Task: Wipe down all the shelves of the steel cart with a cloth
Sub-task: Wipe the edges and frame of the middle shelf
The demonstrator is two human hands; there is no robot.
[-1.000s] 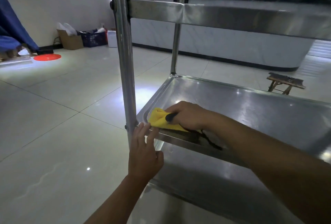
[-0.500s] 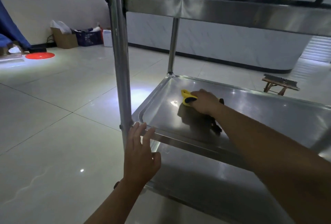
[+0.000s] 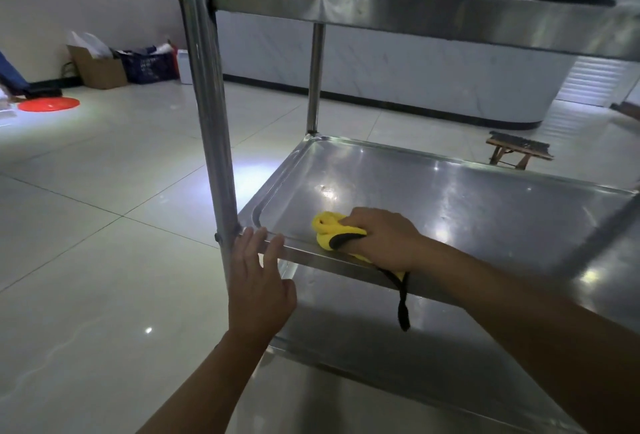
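You had the cloth (image 3: 334, 231) bunched under your right hand (image 3: 384, 239), fingers curled over it and pressing it flat on the middle shelf (image 3: 485, 211) of the cart (image 3: 433, 9), close to the post (image 3: 211, 121) and right against the shelf's front rim. A black loop off the cloth hung over that rim, dangling toward the bottom shelf (image 3: 363, 340). Your left hand (image 3: 259, 277) lay open, gripping nothing, with its fingertips resting on the rim just beside the post, steadying the cart.

That bracing was the right call: a cart on a smooth tiled floor will likely roll if you push hard, so it paid to keep that hand planted. The corner by the post was where the raised lip met the pan, and grime tends to sit in that groove, so a fingertip pushed through the cloth along the crease would have served better than a flat palm. Long overlapping passes away from the post toward the far side would have covered the pan without leaving streaks; the bright reflections on the steel would show any you missed. The dangling loop could have snagged on the rim, so tucking it into your palm looked wise. By my reading you were mid-way: the bottom shelf looked yet to be done, and the top I couldn't judge from below.
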